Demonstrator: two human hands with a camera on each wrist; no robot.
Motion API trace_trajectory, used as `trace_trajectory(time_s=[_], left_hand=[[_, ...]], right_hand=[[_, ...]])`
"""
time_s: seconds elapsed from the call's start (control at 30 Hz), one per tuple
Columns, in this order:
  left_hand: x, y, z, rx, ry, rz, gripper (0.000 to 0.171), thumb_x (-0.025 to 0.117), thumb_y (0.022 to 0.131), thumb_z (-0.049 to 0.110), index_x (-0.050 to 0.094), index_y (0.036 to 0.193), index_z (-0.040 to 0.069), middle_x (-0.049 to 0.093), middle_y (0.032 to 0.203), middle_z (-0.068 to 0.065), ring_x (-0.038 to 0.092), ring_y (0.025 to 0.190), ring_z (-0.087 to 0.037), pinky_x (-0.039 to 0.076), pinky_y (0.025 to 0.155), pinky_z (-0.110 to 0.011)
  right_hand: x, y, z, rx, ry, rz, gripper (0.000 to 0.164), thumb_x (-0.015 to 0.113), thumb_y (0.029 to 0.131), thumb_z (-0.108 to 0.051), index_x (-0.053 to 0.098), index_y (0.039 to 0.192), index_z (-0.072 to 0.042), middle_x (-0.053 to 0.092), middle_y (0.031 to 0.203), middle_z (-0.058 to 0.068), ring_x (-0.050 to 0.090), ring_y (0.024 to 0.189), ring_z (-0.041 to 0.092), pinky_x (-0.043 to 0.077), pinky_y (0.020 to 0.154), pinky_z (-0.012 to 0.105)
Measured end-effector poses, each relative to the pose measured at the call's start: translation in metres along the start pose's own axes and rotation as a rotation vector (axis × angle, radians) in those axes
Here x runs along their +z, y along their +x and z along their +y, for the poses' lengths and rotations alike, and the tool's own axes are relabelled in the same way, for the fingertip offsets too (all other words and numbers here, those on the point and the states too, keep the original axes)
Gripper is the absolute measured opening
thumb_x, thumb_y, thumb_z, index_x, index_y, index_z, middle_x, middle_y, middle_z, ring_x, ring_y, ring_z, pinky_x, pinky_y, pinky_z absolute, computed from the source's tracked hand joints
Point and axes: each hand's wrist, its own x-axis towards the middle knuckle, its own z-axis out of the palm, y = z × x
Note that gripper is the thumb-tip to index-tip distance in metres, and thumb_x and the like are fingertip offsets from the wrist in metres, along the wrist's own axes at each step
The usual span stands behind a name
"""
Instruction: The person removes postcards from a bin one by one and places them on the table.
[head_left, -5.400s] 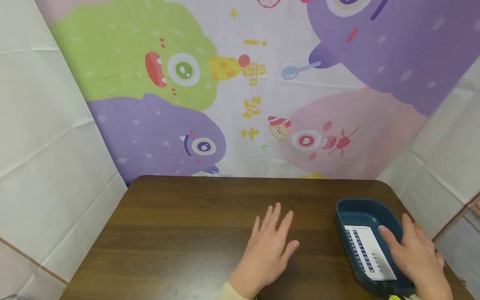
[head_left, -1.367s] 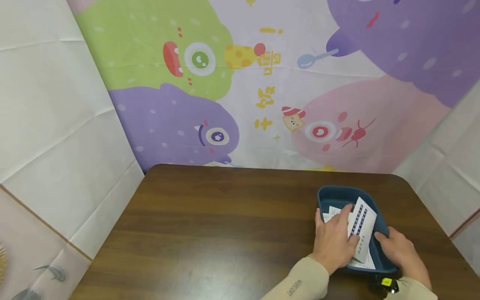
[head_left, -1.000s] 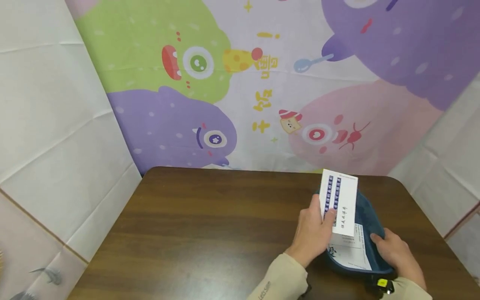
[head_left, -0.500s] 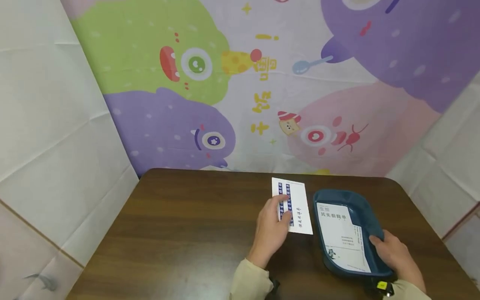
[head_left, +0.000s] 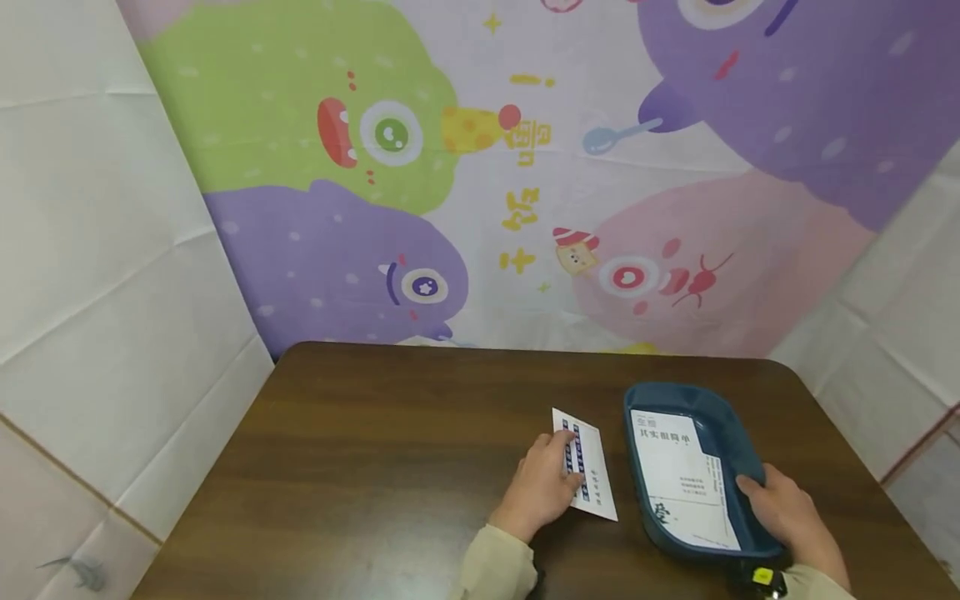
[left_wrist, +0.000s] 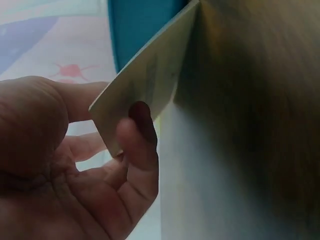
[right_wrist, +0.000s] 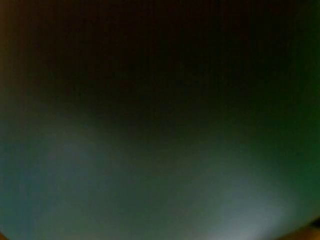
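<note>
My left hand (head_left: 536, 487) pinches a white card (head_left: 597, 475) with blue printed strips, left of the tray. In the left wrist view the card (left_wrist: 145, 75) is tilted, its far edge right at the table, with fingers curled on its underside. A dark blue tray (head_left: 738, 433) stands to the right, with my right hand (head_left: 791, 512) gripping its right wall, thumb over the rim. Inside the tray lie white cards (head_left: 671, 467) with black print, overlapping one another. The right wrist view is dark and blurred.
The brown wooden table (head_left: 360, 467) has rounded back corners. Behind it hangs a cloth (head_left: 517, 308) with cartoon monsters, and white panels (head_left: 112, 250) flank it. A dark band with a yellow patch (head_left: 763, 577) is at my right wrist.
My left hand has picked the card with blue strips out of the tray, carried it left and lowered it toward the table. My right hand keeps its grip on the tray.
</note>
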Motion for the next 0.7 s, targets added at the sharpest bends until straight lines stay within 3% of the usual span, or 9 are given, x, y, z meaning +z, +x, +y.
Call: trace_trajectory(time_s=[0.27,0.5,0.7], left_hand=[[0.003,-0.007,-0.003,-0.031,0.204,-0.002,0.054,0.078,0.079,0.019,0.056,0.128,0.012,0.052,0.121,-0.021,0.06,0.061,-0.027,0.047,0.05,-0.04],[0.009,-0.01,0.0,-0.035,0.368,0.052,0.048,0.079,0.076,0.019,0.065,0.121,0.015,0.054,0.104,-0.016,0.057,0.06,-0.024,0.047,0.047,-0.039],[0.012,-0.012,0.005,-0.065,0.41,0.078,0.043,0.077,0.077,0.015,0.065,0.117,0.015,0.053,0.101,-0.015,0.052,0.068,-0.024,0.046,0.049,-0.039]], right_hand=[[0.001,0.0,0.001,0.001,0.001,0.001,0.065,0.038,0.102,-0.033,0.027,0.133,0.023,0.036,0.132,0.048,0.04,0.116,0.062,0.036,0.096,0.071],[0.0,-0.001,-0.001,-0.003,-0.002,0.003,0.065,0.037,0.102,-0.033,0.026,0.135,0.022,0.036,0.133,0.048,0.039,0.118,0.062,0.035,0.097,0.072],[0.0,0.0,-0.001,-0.034,-0.029,0.037,0.061,0.04,0.101,-0.028,0.026,0.136,0.02,0.035,0.134,0.049,0.037,0.119,0.063,0.034,0.098,0.072]])
